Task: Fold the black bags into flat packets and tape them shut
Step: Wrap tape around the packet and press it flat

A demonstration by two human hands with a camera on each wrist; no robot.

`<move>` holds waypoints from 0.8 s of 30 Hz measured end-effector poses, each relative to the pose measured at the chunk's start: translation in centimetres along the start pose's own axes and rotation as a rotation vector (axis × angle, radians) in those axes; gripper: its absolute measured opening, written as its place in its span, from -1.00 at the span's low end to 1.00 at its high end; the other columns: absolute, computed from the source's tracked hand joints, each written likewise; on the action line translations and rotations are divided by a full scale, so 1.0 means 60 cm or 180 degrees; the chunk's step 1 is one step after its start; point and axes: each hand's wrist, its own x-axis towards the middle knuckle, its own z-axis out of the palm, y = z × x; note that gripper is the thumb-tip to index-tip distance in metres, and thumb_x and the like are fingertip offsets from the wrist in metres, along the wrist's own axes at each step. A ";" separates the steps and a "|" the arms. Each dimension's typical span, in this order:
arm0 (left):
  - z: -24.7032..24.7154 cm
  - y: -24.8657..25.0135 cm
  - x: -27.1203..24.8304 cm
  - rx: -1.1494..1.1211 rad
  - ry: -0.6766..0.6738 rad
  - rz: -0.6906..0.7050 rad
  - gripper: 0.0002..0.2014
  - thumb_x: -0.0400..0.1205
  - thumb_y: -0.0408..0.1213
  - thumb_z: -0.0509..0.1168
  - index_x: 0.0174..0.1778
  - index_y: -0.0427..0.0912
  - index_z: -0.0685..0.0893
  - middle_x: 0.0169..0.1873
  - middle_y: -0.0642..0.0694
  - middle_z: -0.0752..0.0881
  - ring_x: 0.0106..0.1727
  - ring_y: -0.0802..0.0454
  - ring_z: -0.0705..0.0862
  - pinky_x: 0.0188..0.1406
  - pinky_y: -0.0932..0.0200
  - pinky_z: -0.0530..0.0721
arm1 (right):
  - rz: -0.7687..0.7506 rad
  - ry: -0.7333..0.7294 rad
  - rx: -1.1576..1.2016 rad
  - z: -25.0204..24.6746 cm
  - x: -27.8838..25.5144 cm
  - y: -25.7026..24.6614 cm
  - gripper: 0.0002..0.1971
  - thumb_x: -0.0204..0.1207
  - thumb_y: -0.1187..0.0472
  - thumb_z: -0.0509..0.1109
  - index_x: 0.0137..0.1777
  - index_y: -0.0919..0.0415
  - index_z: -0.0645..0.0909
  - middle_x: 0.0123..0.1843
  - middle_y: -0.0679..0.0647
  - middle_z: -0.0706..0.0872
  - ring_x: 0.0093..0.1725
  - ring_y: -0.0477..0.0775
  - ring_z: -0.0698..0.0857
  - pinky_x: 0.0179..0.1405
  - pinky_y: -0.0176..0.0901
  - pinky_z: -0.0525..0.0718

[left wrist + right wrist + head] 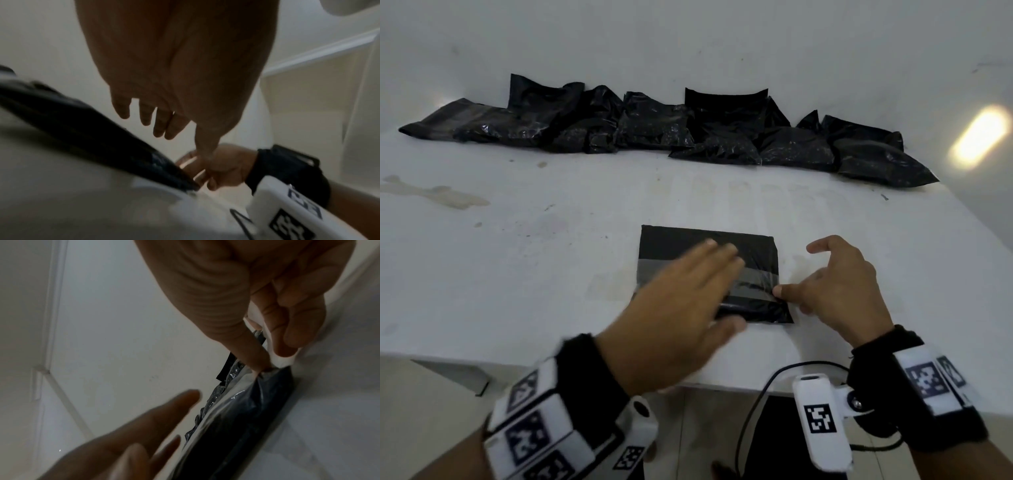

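One folded black packet (709, 270) lies flat on the white table (517, 260), close to the table's near edge and roughly centred under the person's hands, with a band of clear tape (753, 281) running across its middle. Left hand (681, 301) is spread flat with fingers straight and together, over the packet's left half; it grips nothing, and the left wrist view shows the fingers (162, 123) extended above the packet's dark edge, so contact with the surface can't be confirmed. Right hand (839, 284) sits at the packet's right edge, thumb and a fingertip (255, 368) pinching the tape end right at that edge, the remaining fingers loosely curled; the index finger sticks up free in the head view. Behind the packet, along the table's far edge against the wall, a row of crumpled black bags (654, 133) is piled. Both wrists carry black bands with white marker blocks (822, 421) on them.
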 end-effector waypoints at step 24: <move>0.020 -0.066 -0.055 0.0114 -0.0969 -0.0920 0.02 0.31 0.54 -0.56 0.68 0.07 -0.40 0.63 0.20 -0.45 0.62 0.30 -0.46 0.67 -0.03 -0.39 | 0.0087 -0.0136 -0.0169 0.005 -0.003 -0.011 -0.18 -0.05 -0.10 0.75 0.20 -0.17 0.39 -0.02 0.24 0.75 -0.03 0.28 0.76 0.09 0.22 0.72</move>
